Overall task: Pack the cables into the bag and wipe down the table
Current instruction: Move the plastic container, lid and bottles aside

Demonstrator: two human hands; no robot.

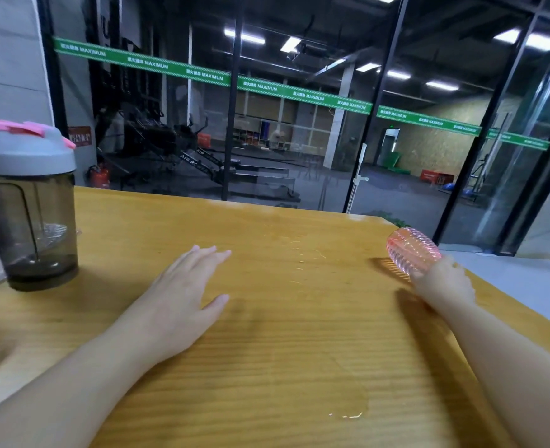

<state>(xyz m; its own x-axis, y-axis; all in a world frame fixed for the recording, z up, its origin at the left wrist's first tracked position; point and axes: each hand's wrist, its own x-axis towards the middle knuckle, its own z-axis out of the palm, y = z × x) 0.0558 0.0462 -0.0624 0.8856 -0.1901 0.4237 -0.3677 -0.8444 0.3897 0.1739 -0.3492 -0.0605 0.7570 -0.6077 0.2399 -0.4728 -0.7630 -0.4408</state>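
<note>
While my arms stretch out over it, the yellow wooden bench (267,334) fills most of what I see, its far edge meeting a glass wall (299,124) crossed by a green strip (299,95). On the bench's left side stands a smoky grey shaker cup (31,218) with a grey and pink lid, upright, well apart from both my hands. My left hand (183,292) lies flat on the wood near the middle, palm down, fingers straight and slightly spread, holding nothing. My right hand (441,282) is out near the bench's right edge, fingers curled round a ribbed pink glass (411,248), which is tipped on its side with its base pointing away from me. A thin puddle of clear liquid (348,412) glistens on the wood close to me, between my forearms. I can see no cables or bag from here.
</note>
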